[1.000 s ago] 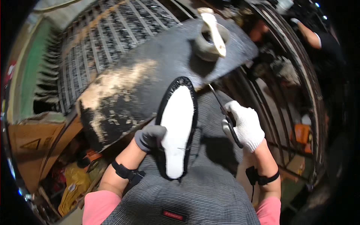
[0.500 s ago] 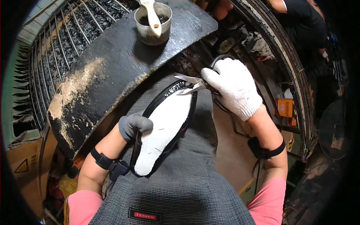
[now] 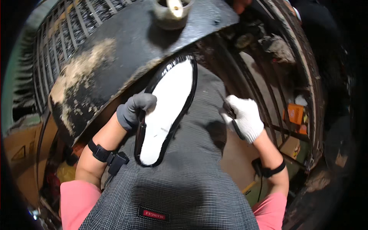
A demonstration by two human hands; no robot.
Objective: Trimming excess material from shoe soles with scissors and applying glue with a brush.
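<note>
Fingers: left hand point(image 3: 134, 109), grey-gloved, gripping the left side of the black shoe point(image 3: 167, 111), thumb pressed over its white insole point(image 3: 173, 86), the rest hidden beneath; right hand point(image 3: 247, 119), white-gloved, curled round the dark handles of the scissors point(image 3: 238, 131).
Cardboard box point(image 3: 27, 168): low at the far left, below a green edge.
Slatted rack point(image 3: 71, 28): upper left, metal bars slanting behind the tabletop point(image 3: 128, 51).
Tabletop: dark and scuffed, a pale tan patch worn into its left end, its near edge running diagonally up to the right.
Black strap point(image 3: 101, 153): round the left forearm, above a pink sleeve.
Shoe: underside up over the lap, left of centre; wider end toward the upper right, beside the tabletop's edge, narrow end toward the checked apron point(image 3: 184, 191); black rim all round the insole, glossy and rough near the tip.
Grey pot point(image 3: 171, 21): on the tabletop, cut by the upper edge, a pale brush handle point(image 3: 175, 7) across it.
Scissors: right of the shoe and apart from it; blades too blurred to make out.
Orange box point(image 3: 295, 114): farther right, near the curved rail point(image 3: 313, 96).
</note>
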